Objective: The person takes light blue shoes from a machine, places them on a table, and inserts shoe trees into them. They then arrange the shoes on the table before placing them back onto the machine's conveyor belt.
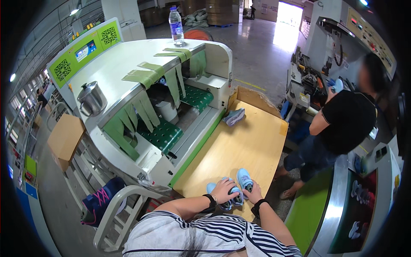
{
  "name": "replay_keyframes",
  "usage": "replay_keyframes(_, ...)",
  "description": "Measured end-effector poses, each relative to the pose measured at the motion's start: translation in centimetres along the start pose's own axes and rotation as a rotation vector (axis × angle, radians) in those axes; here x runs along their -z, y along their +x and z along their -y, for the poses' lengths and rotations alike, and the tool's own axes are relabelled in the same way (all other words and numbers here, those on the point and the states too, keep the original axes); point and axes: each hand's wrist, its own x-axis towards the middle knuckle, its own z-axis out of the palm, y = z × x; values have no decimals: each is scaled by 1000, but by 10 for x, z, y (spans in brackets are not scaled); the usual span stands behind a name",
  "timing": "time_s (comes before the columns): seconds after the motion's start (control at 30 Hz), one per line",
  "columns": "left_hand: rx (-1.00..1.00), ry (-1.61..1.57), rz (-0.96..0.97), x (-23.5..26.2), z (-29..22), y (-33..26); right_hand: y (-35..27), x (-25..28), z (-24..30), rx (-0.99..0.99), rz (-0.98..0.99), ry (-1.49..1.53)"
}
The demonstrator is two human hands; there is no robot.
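two light blue shoes are in hand at the near edge of the wooden worktop (252,141). going from the left: a white conveyor machine (128,73) with green flap curtains (141,113) fills that side, a steel pot (91,99) and a water bottle (176,26) standing on its top, and no shoe shows on its green belt. the left hand (222,189) has its grip closed over the left shoe (224,195), fingers wrapped across the upper, the shoe resting on the worktop. just beside it the right hand (253,195) pinches the right shoe (244,177) at the heel end. a grey shoe (234,116) lies alone further up, by the machine's mouth. judging from this, the pair is gathered but not yet moved off the worktop, and the grey one remains untouched. at the right, another person in a black shirt (346,120) works at a separate machine.
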Motion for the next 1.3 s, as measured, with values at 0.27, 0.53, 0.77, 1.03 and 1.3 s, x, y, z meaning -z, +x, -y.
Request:
replay_keyframes(0.27,23,-25,30,3,-2,-4,-4,-1,5,-15,35,14)
replay_keyframes(0.53,270,-438,290,59,5,74,12,7,5,47,-38,17)
replay_keyframes(0.77,358,202,-116,80,89,257,0,15,18,29,-31,-2)
replay_keyframes(1.03,689,371,-185,45,139,342,-12,23,30,4,18,74)
replay_keyframes(1.3,348,308,-595,20,104,360,1,25,26,-48,34,92)
